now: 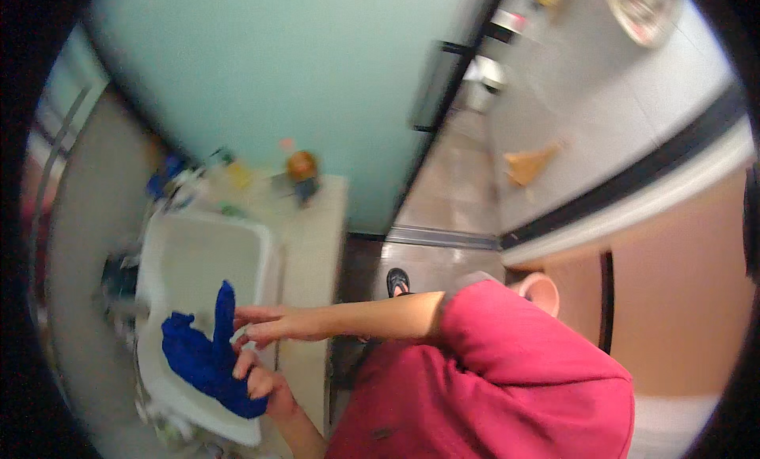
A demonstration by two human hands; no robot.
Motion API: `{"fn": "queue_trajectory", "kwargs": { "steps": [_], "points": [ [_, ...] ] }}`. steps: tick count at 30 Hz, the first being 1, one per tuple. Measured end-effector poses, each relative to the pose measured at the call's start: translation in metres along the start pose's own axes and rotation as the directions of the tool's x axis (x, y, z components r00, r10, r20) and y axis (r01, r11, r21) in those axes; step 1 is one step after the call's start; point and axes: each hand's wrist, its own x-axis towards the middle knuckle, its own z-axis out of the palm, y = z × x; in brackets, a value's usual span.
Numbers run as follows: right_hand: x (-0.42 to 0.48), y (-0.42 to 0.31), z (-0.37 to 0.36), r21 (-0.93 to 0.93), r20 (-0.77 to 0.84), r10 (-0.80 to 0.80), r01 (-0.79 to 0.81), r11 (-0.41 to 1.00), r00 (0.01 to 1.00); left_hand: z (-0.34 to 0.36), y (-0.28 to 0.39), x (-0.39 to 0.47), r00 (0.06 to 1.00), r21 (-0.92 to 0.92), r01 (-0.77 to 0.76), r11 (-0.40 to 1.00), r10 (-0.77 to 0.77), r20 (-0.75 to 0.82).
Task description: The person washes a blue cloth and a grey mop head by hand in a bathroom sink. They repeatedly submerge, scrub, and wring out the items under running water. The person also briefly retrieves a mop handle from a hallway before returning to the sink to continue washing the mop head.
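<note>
Over the white sink basin (211, 257) a deep blue cloth (208, 364) is bunched, with one narrow end pointing up the picture. My left hand (261, 379) grips the cloth at its lower right side, fingers curled. My right hand (264, 326) reaches in from the right, just above the left one; its fingers are somewhat apart and their tips lie at the edge of the narrow end. Whether they pinch it is not plain. A dark, blurred tap (122, 281) stands at the basin's far left side.
The pale counter (309, 269) holds a round orange-brown item (301, 165) and blurred bottles (237, 174). Beyond rises a greenish door panel (267, 73) with a dark handle (436, 88). A foot in a black sandal (398, 281) is on the floor, near a pinkish bin-like container (541, 293).
</note>
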Motion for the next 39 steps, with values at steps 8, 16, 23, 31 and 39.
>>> {"fn": "queue_trajectory", "kwargs": {
  "steps": [8,16,23,31,39],
  "points": [
    [-0.134,-0.043,-0.035,0.461,-0.600,-0.250,0.584,0.668,0.760,-0.088,-0.086,0.021,0.593,-0.147,0.515,0.845,-0.475,-0.651],
    [-0.338,-0.038,-0.073,-0.081,-0.961,-0.192,0.461,0.884,0.198,-0.192,-0.224,0.036,0.392,0.387,0.919,-0.075,0.071,-0.917],
    [-0.541,-0.015,-0.037,-0.193,-0.971,-0.058,0.612,0.767,-0.233,-0.282,-0.364,0.001,-0.096,-0.057,0.974,-0.219,-0.170,-0.981],
    [-0.720,0.045,-0.008,-0.485,-0.549,-0.199,0.116,0.867,-0.812,-0.396,-0.432,-0.036,0.094,0.113,0.832,-0.544,-0.063,-0.994],
    [-0.836,0.101,-0.012,-0.135,-0.281,-0.378,-0.354,0.926,-0.882,-0.437,-0.476,-0.009,0.042,0.052,0.738,-0.673,-0.031,-0.999]
  ]
}}
